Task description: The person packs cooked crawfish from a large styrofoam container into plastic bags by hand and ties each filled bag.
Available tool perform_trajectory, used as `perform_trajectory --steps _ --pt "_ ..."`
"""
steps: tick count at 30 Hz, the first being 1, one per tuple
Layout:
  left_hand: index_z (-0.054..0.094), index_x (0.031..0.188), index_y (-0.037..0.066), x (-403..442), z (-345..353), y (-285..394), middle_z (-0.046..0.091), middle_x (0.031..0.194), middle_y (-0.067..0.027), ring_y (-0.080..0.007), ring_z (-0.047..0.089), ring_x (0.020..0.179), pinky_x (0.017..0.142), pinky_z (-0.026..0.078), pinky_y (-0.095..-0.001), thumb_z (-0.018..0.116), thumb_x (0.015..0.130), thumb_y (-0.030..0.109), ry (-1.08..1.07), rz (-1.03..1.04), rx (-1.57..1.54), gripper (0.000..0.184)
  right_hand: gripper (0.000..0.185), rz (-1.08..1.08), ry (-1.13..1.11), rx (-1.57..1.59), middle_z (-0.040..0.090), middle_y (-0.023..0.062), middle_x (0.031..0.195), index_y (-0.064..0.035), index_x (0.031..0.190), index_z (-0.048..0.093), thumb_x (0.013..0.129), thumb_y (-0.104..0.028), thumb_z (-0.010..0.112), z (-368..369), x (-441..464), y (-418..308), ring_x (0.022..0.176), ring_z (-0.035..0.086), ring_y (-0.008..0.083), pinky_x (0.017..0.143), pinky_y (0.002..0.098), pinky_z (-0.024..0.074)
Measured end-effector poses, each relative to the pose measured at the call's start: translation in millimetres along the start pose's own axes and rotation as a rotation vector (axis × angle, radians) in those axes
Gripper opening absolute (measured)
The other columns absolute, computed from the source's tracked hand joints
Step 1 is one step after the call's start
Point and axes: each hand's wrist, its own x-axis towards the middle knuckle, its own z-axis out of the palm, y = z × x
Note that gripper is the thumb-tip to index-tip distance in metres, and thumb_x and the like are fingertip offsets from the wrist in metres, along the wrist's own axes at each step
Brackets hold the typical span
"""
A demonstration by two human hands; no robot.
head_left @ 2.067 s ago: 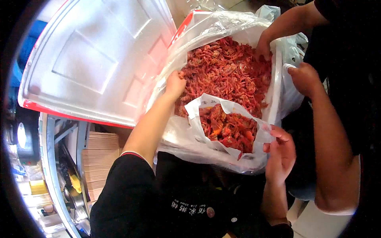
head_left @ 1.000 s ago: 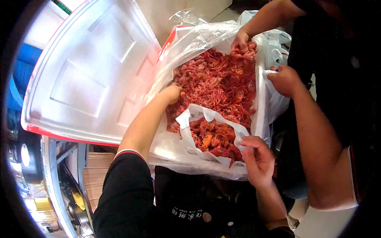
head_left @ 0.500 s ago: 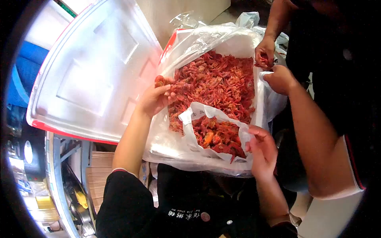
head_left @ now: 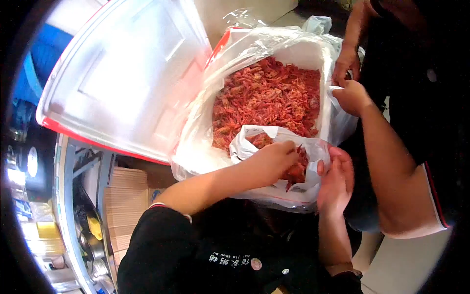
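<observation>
Red crayfish fill a white foam box lined with clear plastic. At the box's near side, a white plastic bag is spread open with more crayfish in it. My left hand reaches across the bag's mouth, fingers closed and pointing down at a dark red crayfish by the fingertips. The hand's back partly hides its grip. On the bag's right rim, my right hand pinches the plastic between thumb and fingers.
The foam lid leans open at the left. Another person's hands work at a second white bag on the box's right side. Flattened cardboard and a metal rack with pans stand at lower left.
My left hand has moved right and down from the box's left edge, with crayfish, to the bag's mouth. My right hand stays at the rim. The other person's far hand has shifted slightly.
</observation>
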Motion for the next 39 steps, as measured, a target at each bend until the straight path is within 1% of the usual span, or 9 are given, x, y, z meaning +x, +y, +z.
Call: perform_trajectory --steps 4,6,10,12,19,23,31,35,39 --pt "0.057 0.107 0.003 -5 -13 10 0.052 0.112 -0.0143 -0.0293 0.051 0.105 0.084 0.045 -0.0386 0.064 0.073 0.008 -0.029 0.027 0.597 0.035 0.027 -0.067 -0.016 0.009 0.052 0.0151 0.119 -0.0005 0.112 0.049 0.087 -0.013 0.047 -2 2 0 0.081 0.048 0.0124 0.071 0.0255 0.0400" --pt "0.059 0.102 0.004 -2 -51 7 0.055 0.108 -0.0124 -0.0253 0.055 0.100 0.081 0.047 -0.0368 0.061 0.075 0.006 -0.108 0.156 -0.083 0.028 0.027 -0.076 -0.036 -0.015 0.053 0.0155 0.118 -0.0004 0.111 0.049 0.087 -0.012 0.047 0 2 -3 0.080 0.047 0.0121 0.071 0.0252 0.0397" --pt "0.064 0.095 0.005 5 -89 -104 0.064 0.088 -0.0133 -0.0251 0.063 0.084 0.078 0.049 -0.0356 0.061 0.076 0.011 0.505 -0.514 -0.076 0.020 0.030 -0.080 -0.090 -0.097 0.051 0.0140 0.119 -0.0030 0.110 0.050 0.087 -0.022 0.053 -4 4 1 0.093 0.048 0.0144 0.073 0.0239 0.0376" --pt "0.063 0.098 0.003 8 -100 -166 0.065 0.089 -0.0161 -0.0279 0.063 0.084 0.079 0.049 -0.0360 0.066 0.070 0.016 0.401 -0.845 0.184 0.030 0.030 -0.083 -0.098 -0.099 0.051 0.0140 0.118 -0.0028 0.110 0.050 0.087 -0.022 0.054 -6 8 2 0.091 0.048 0.0141 0.072 0.0237 0.0378" --pt "0.053 0.109 0.002 20 -84 -240 0.057 0.108 -0.0248 -0.0367 0.057 0.101 0.083 0.046 -0.0406 0.059 0.066 0.003 0.115 -1.039 0.500 0.044 0.021 -0.099 -0.025 -0.178 0.055 0.0120 0.115 -0.0026 0.106 0.051 0.088 -0.013 0.051 -3 8 1 0.088 0.052 0.0134 0.069 0.0246 0.0430" --pt "0.050 0.112 0.004 11 -90 -248 0.057 0.110 -0.0230 -0.0386 0.054 0.105 0.091 0.042 -0.0397 0.059 0.068 0.008 0.439 -0.957 0.259 0.045 0.020 -0.097 -0.048 -0.180 0.055 0.0113 0.114 -0.0028 0.105 0.052 0.088 -0.013 0.051 -4 10 2 0.091 0.053 0.0134 0.069 0.0238 0.0434" --pt "0.051 0.118 0.004 31 -77 -259 0.055 0.117 -0.0213 -0.0348 0.054 0.107 0.090 0.044 -0.0389 0.067 0.071 0.034 0.207 -1.029 0.415 0.058 0.023 -0.164 -0.176 -0.201 0.056 0.0106 0.111 -0.0001 0.110 0.051 0.089 -0.009 0.049 1 9 -1 0.088 0.052 0.0107 0.067 0.0225 0.0432" --pt "0.057 0.108 0.000 9 -92 -244 0.065 0.094 -0.0181 -0.0282 0.062 0.091 0.080 0.047 -0.0349 0.070 0.071 0.035 0.399 -0.798 0.043 0.052 0.022 -0.090 -0.116 -0.136 0.054 0.0111 0.114 0.0000 0.110 0.051 0.091 -0.010 0.048 7 8 -3 0.084 0.051 0.0101 0.070 0.0229 0.0422" --pt "0.059 0.101 0.002 7 -117 -72 0.060 0.086 -0.0056 -0.0128 0.056 0.083 0.076 0.045 -0.0277 0.069 0.077 0.023 0.385 -0.543 -0.343 0.033 0.022 -0.055 -0.060 -0.100 0.054 0.0113 0.115 -0.0004 0.110 0.051 0.092 -0.012 0.046 10 9 -2 0.082 0.050 0.0099 0.071 0.0242 0.0416"
